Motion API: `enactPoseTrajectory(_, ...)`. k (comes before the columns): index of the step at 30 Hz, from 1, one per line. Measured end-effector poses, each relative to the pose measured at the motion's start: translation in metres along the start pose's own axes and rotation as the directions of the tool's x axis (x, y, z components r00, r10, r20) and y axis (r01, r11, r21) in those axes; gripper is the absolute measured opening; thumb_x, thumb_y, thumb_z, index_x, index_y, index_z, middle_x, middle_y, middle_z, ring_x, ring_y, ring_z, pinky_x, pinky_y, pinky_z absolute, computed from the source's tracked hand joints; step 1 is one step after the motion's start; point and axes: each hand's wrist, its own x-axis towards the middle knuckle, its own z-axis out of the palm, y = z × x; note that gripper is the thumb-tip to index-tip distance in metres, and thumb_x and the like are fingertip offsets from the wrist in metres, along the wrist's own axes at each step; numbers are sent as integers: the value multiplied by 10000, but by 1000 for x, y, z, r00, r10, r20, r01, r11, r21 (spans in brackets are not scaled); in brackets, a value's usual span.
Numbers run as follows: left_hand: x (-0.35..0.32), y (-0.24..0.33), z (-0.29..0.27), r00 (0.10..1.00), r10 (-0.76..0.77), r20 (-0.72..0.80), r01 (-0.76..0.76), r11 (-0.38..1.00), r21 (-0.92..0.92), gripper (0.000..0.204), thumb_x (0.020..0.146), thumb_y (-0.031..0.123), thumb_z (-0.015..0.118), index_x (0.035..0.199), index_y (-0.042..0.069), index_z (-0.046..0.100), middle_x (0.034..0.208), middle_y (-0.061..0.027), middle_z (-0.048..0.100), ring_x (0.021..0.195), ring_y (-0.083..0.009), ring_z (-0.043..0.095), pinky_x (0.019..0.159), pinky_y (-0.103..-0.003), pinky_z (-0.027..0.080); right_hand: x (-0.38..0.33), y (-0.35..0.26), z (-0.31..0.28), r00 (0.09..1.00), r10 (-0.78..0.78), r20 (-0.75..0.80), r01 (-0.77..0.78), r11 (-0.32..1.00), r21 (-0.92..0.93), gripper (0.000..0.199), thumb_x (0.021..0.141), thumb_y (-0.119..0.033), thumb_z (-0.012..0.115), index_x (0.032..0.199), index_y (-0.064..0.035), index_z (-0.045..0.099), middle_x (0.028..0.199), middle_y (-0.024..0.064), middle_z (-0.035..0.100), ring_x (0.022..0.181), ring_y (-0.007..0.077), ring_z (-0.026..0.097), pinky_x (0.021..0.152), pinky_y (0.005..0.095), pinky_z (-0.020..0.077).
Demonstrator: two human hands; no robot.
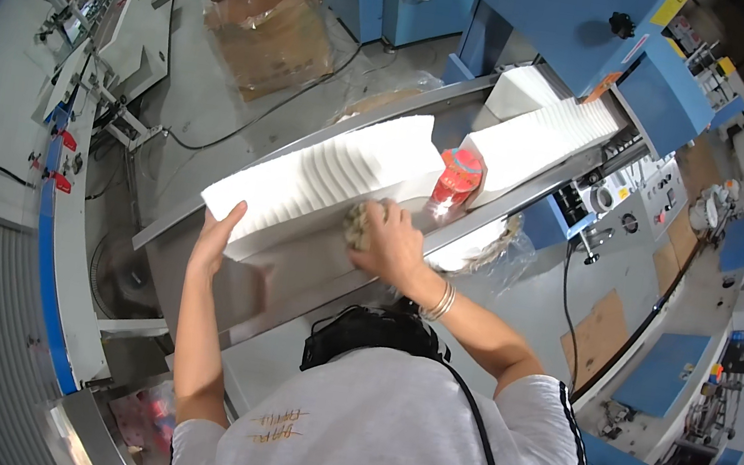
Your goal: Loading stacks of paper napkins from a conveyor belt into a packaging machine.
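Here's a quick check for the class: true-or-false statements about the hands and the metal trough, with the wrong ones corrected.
1. The left hand touches one end of a white stack. True.
2. The right hand is empty. False: it holds a pale yellowish item.
3. A red object sits between two white stacks. True.
4. The right wrist is bare. False: it wears bracelets.
5. A cardboard box stands inside the trough. False: it is on the floor beyond.

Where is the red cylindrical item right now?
In the head view, the red cylindrical item sits right of centre, between two white stacks, beyond the right hand.
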Motion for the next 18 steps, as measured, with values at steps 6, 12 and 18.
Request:
enactPoseTrajectory(6, 1, -7, -6, 998, -61, 20, 63, 989, -133, 894, 920, 363, 708, 1562, 19, 189, 1571, -123, 337, 1456, -249, 305, 1174, -359, 245, 16, 31, -84, 883, -192, -428, 278, 949, 147, 859, 618, -323, 867, 1374, -150, 498, 1233, 186, 517, 1121, 389, 566, 871, 453, 542)
enactPoseTrajectory(12, 4, -11, -11, 994, -108, 29, 111, 982, -151, 924, 922, 386, 705, 1568, 16, 158, 1585, -132, 308, 1460, -252, 295, 1182, -362, 234, 162, 169, -119, 905, 179, -386, -162, 984, 75, 922, 636, -424, 791, 1424, -131, 412, 1265, 273, 499, 1151, 463, 542, 885, 534, 517)
enactPoseTrajectory(18, 1, -10, -13, 990, -138, 13, 138, 978, -158, 918, 930, 404, 690, 1559, -13, 168, 1585, -140, 307, 1464, -247, 289, 1191, -365, 229, 214, 264, -88, 916, 355, -186, -375, 924, -81, 901, 636, -403, 790, 1416, -127, 433, 1263, 255, 522, 1143, 461, 551, 920, 523, 506)
